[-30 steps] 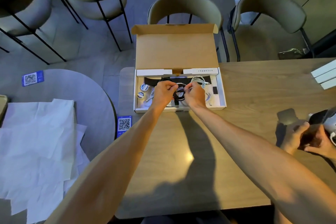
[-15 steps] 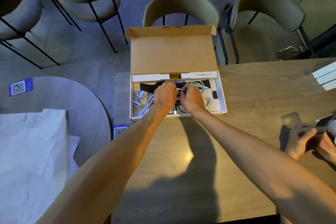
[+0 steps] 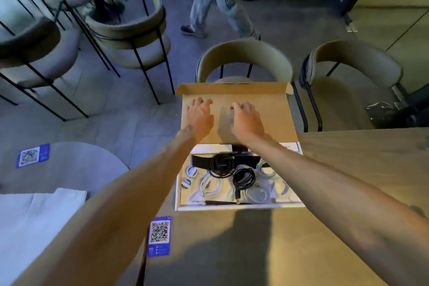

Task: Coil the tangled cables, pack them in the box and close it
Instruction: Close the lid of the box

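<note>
Head view shows the box (image 3: pixel 232 207) sitting at the desk's (image 3: pixel 348 193) far left corner, with its lid (image 3: pixel 274 109) thrown back past the far edge. The left hand (image 3: pixel 200 115) and right hand (image 3: pixel 246 116) are both released, fingers spread and loosely bent over the lid's inner face just below its top flap. They grasp nothing, and I cannot tell whether they actually touch it.

The step in hand looks like closing. It should go best if both hands catch the top flap evenly, swing the lid towards the near edge in one level arc, then tuck the flap inside the front wall. Any coil standing proud would need pressing flat first, or the lid may spring back.

Counted inside:
- two black cable coils (image 3: pixel 221 166), side by side at the middle
- white cable coils (image 3: pixel 211 184), at least three, overlapping too much for a sure count
- two round discs (image 3: pixel 191 170) by the left wall
</note>
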